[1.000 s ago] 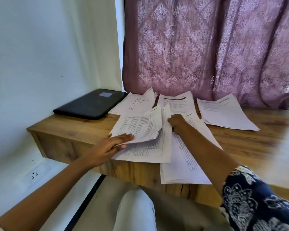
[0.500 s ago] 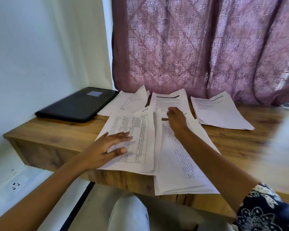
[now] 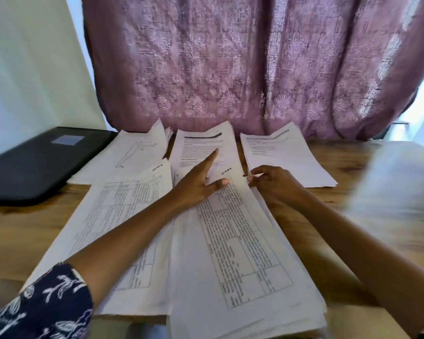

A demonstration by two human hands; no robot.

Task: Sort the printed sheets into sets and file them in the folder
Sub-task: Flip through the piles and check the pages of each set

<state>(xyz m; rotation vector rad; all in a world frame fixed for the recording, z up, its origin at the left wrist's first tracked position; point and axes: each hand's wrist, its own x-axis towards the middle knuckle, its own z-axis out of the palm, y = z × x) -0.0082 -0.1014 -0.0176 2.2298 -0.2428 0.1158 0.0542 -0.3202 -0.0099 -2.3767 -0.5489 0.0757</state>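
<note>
Several piles of printed sheets lie on the wooden table [image 3: 22,228]. Near me are a left table-print pile [image 3: 113,223] and a right table-print pile [image 3: 240,253]. Behind them lie a sheet with a figure drawing [image 3: 130,155], a middle text pile [image 3: 201,148] and a right text pile [image 3: 287,157]. My left hand [image 3: 201,182] rests flat across the top of the right table-print pile, forefinger stretched onto the middle text pile. My right hand [image 3: 272,184] pinches the top right corner of that table-print pile. The black folder [image 3: 34,162] lies closed at the far left.
A mauve patterned curtain [image 3: 230,64] hangs right behind the piles. A white wall [image 3: 30,69] closes the left side. The near piles overhang the table's front edge. A blurred pale shape [image 3: 397,182] shows at the right.
My left hand left the left table-print pile and moved right, onto the right pile. My right hand shifted to that pile's right corner. The camera came closer and turned right.
</note>
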